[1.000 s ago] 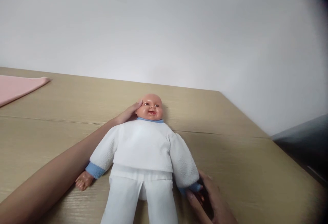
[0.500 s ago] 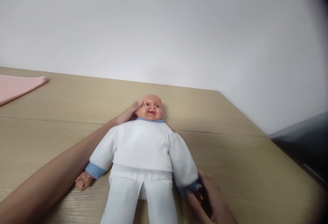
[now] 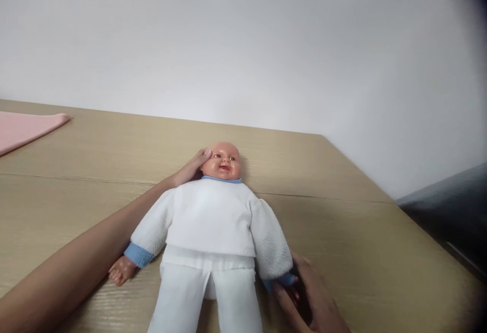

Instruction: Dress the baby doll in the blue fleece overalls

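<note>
A baby doll point(image 3: 210, 216) in a white fleecy top with blue cuffs and white trousers lies face up on the wooden table. My left hand point(image 3: 193, 165) cups the side of its bald head, the thumb by the temple and the other fingers hidden behind the head. Along the doll's sleeve on that side runs my left forearm. At the lower right, my right hand point(image 3: 310, 295) curls around the doll's blue cuff and small hand, which it partly hides. The lower ends of the doll's legs fall outside the view.
A folded pink cloth point(image 3: 26, 131) lies at the table's far left. Behind the wooden table point(image 3: 335, 231) stands a pale wall point(image 3: 190, 43). Beyond the table's right edge is a dark surface point(image 3: 452, 211).
The whole view has shifted very slightly. Both hands keep their places on the doll, and the doll has not visibly moved on the table.
</note>
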A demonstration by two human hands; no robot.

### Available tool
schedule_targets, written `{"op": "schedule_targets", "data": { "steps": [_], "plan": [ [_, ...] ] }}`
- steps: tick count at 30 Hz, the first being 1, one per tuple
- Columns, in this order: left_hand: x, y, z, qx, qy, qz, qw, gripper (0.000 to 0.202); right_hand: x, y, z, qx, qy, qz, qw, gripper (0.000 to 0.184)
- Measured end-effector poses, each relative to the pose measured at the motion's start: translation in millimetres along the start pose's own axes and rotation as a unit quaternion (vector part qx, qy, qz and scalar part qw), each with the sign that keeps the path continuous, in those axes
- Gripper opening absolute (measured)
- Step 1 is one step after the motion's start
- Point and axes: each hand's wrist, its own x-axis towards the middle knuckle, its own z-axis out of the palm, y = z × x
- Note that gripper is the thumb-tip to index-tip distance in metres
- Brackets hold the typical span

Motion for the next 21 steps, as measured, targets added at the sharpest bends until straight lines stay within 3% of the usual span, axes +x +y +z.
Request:
{"op": "schedule_targets", "data": {
  "steps": [5,10,14,21],
  "plan": [
    [0,3,6.7,0.026,0.020,0.000,0.999,0.054,-3,1,6,0.004,0.014,0.007,1.000,0.055],
    [-1,5,11.7,0.029,-0.004,0.013,1.000,0.053,-1,-2,5,0.000,0.009,-0.001,1.000,0.051],
    [-2,5,11.6,0.032,0.014,0.003,0.999,0.053,0,-3,1,-0.018,0.010,-0.012,1.000,0.049],
    [-3,7,19.0,0.071,0.010,0.017,0.997,0.055,5,16,-11,-0.075,-0.060,-0.071,0.993,0.049]
  ]
}}
